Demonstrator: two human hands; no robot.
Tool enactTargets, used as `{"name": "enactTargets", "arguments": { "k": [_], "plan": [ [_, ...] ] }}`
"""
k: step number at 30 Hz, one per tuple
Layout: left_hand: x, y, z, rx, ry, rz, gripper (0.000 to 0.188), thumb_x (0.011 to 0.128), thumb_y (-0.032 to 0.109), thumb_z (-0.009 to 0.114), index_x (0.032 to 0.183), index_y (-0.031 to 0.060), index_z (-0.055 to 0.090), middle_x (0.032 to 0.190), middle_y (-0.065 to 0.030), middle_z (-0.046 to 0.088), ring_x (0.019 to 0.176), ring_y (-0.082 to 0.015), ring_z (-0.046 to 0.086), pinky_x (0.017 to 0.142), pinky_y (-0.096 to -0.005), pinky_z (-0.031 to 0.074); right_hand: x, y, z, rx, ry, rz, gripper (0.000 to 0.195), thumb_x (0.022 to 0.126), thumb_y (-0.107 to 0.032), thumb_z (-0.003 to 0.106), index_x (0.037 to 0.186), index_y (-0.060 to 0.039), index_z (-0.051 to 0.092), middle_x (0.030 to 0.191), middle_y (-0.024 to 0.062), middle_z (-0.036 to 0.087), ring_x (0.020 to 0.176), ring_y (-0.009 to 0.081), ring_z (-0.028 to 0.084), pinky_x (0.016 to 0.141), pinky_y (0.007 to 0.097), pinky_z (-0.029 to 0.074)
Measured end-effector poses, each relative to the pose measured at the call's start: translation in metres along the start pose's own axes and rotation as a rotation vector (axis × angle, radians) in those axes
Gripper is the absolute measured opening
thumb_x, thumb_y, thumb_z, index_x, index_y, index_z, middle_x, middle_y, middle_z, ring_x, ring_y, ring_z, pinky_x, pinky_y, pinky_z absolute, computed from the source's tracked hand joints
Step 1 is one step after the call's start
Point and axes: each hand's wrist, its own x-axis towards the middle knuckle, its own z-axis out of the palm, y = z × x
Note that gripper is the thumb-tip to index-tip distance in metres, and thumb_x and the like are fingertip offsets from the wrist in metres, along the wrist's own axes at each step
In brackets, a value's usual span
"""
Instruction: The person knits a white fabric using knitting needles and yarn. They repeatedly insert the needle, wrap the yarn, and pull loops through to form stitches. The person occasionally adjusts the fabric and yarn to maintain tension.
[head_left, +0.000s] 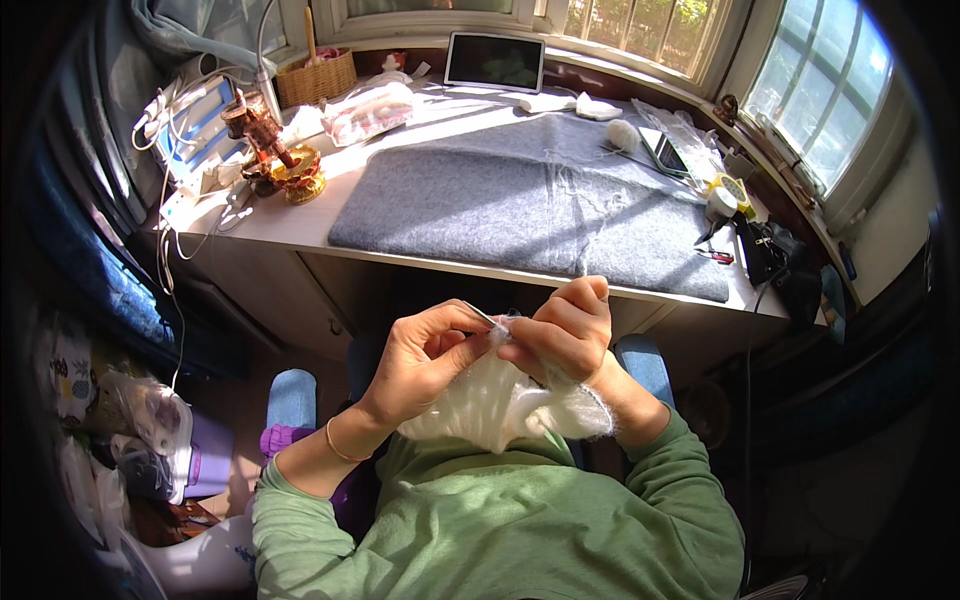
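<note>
My left hand (427, 360) pinches a thin metal knitting needle (478, 312) and the upper edge of a fluffy white knitted piece (480, 405). Beside it, almost touching, my right hand (562, 330) grips the same piece at its working edge, fingers curled in. The knitting hangs below both hands over my lap. From my right hand a strand of white yarn (586, 251) runs up across the grey felt mat (450, 195) towards a small white yarn ball (623, 136). Whether my right hand also holds a needle is hidden by its fingers.
On the desk stand a dark-screened tablet (495, 62), a wicker basket (315, 77) and a golden lotus-shaped ornament (300, 176). A phone (664, 152), a yellow tape roll (729, 191) and a black bag (776, 255) lie to the right. A purple bin (210, 454) stands at lower left.
</note>
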Motion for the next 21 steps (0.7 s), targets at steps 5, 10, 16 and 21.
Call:
{"name": "enactTargets", "arguments": {
  "k": [5, 10, 16, 21],
  "plan": [
    [0.001, -0.005, -0.001, 0.151, 0.027, -0.021, 0.011, 0.086, -0.002, 0.056, 0.095, -0.0028, 0.063, 0.091, -0.0027, 0.061, 0.078, -0.0050, 0.055, 0.068, -0.0196, 0.046, 0.011, 0.004, -0.006, 0.076, -0.283, 0.198, 0.062, 0.055, -0.060, 0.073, 0.089, -0.0098, 0.058, 0.082, 0.0033, 0.052, 0.074, 0.0217, 0.047, 0.068, 0.0330, 0.036],
    [-0.004, -0.013, 0.001, 0.136, -0.058, -0.156, 0.014, 0.087, 0.000, 0.055, 0.099, -0.0027, 0.063, 0.090, -0.0013, 0.062, 0.079, -0.0048, 0.054, 0.070, -0.0201, 0.045, 0.007, 0.010, 0.001, 0.519, -0.543, 0.206, 0.070, 0.057, -0.057, 0.074, 0.098, -0.0026, 0.056, 0.094, 0.0083, 0.053, 0.082, 0.0261, 0.048, 0.073, 0.0350, 0.042],
    [0.004, -0.001, -0.004, -0.004, 0.021, -0.233, 0.021, 0.088, 0.001, 0.054, 0.107, -0.0005, 0.061, 0.098, -0.0039, 0.064, 0.089, -0.0072, 0.056, 0.081, -0.0227, 0.047, 0.004, 0.018, -0.007, 0.378, -0.221, 0.116, 0.064, 0.059, -0.053, 0.073, 0.103, -0.0080, 0.064, 0.091, 0.0060, 0.057, 0.076, 0.0224, 0.050, 0.070, 0.0340, 0.043],
    [0.004, 0.011, -0.006, -0.117, 0.076, -0.198, 0.020, 0.088, 0.002, 0.055, 0.107, -0.0003, 0.060, 0.096, -0.0054, 0.063, 0.087, -0.0086, 0.058, 0.080, -0.0220, 0.047, -0.003, 0.021, -0.012, 0.316, -0.136, 0.090, 0.033, 0.069, -0.038, 0.066, 0.086, -0.0103, 0.071, 0.077, 0.0032, 0.056, 0.068, 0.0201, 0.045, 0.064, 0.0323, 0.038]
  ]
}}
